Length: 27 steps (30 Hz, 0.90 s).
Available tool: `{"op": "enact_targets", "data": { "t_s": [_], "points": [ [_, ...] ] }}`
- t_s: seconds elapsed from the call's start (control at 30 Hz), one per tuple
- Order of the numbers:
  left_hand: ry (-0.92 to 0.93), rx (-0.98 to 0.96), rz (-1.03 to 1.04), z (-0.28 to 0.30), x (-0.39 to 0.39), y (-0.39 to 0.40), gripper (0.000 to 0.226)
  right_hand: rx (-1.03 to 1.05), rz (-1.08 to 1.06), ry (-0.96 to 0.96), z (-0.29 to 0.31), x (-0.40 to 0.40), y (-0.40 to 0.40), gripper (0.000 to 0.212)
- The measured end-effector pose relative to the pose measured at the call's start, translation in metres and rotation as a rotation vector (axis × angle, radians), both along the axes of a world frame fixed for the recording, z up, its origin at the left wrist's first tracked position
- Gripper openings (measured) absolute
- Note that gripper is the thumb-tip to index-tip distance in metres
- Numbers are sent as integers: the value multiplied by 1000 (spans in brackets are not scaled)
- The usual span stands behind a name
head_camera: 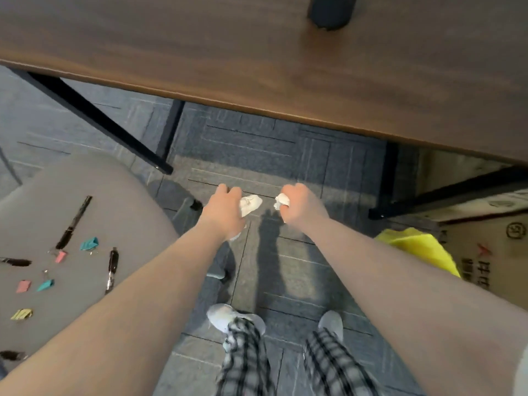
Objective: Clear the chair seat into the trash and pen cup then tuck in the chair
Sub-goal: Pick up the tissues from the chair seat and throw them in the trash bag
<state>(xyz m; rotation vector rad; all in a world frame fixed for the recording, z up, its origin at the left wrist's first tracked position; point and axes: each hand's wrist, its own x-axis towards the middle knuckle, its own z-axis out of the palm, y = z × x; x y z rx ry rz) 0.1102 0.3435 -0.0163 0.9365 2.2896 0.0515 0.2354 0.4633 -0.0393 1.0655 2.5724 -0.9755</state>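
Both arms reach forward over the carpet, in front of the desk. My left hand [222, 208] is shut on a crumpled white paper [251, 203]. My right hand [300, 202] is shut on another white paper wad [281, 200]. The grey chair seat [123, 201] is at the left, apart from both hands. On it lie several black pens, one long [75, 221] and one shorter [112, 268], and several coloured binder clips, among them a teal one [89, 243], a pink one [60, 256] and a yellow one [21, 314]. A dark pen cup [331, 11] stands on the desk top.
The brown desk [285, 67] spans the top, with black metal legs [97, 118] under it. A cardboard box [491, 247] lined with a yellow bag [420, 247] sits at the right on the floor. My feet [228, 318] stand on blue-grey carpet.
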Motion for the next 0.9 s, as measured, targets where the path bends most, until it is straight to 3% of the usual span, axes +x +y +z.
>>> {"op": "enact_targets", "data": {
  "t_s": [0.23, 0.53, 0.73, 0.9],
  "points": [
    [-82, -75, -211, -28, 114, 91, 44, -55, -291, -76, -30, 137, 55, 19],
    [-159, -73, -444, -79, 271, 189, 27, -79, -619, -182, -74, 314, 112, 26],
    [-212, -63, -505, -117, 359, 229, 29, -132, -822, -195, -108, 410, 128, 28],
    [-232, -66, -480, -143, 416, 251, 35, -204, -1009, -94, -130, 462, 133, 21]
  ]
}}
